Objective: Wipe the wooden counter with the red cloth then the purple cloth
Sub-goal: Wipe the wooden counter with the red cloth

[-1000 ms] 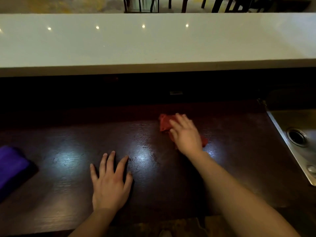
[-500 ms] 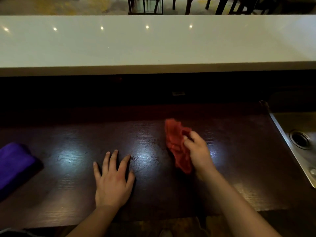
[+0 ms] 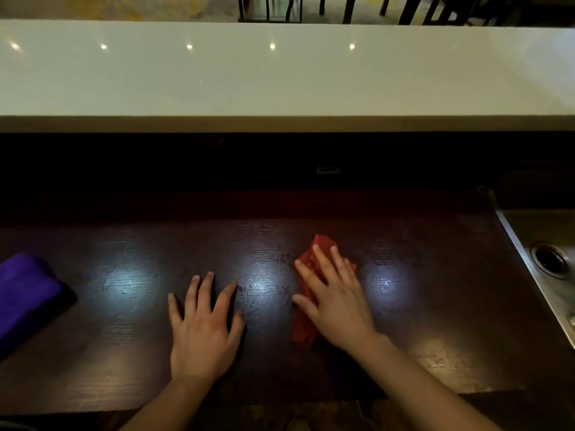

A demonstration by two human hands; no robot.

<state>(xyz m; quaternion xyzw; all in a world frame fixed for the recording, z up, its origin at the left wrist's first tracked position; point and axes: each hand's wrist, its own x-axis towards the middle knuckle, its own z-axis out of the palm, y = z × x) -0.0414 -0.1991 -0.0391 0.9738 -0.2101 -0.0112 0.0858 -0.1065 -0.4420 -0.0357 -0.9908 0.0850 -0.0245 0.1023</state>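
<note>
The dark wooden counter [image 3: 435, 290] runs across the lower half of the view. A crumpled red cloth [image 3: 322, 247] lies near its middle, and my right hand [image 3: 336, 300] presses flat on top of it, fingers spread, covering most of it. My left hand [image 3: 202, 325] rests palm down on the bare wood to the left of the cloth, holding nothing. A folded purple cloth [image 3: 25, 293] sits at the counter's far left edge, apart from both hands.
A raised white bar top [image 3: 280, 76] spans the back, with a dark recess under it. A steel sink [image 3: 547, 253] with a round drain is set in at the right end of the counter. Chair legs stand beyond the bar.
My right hand gripped and bunched the red cloth half a second ago; now it lies flat on it, closer to me. The left hand has stayed put.
</note>
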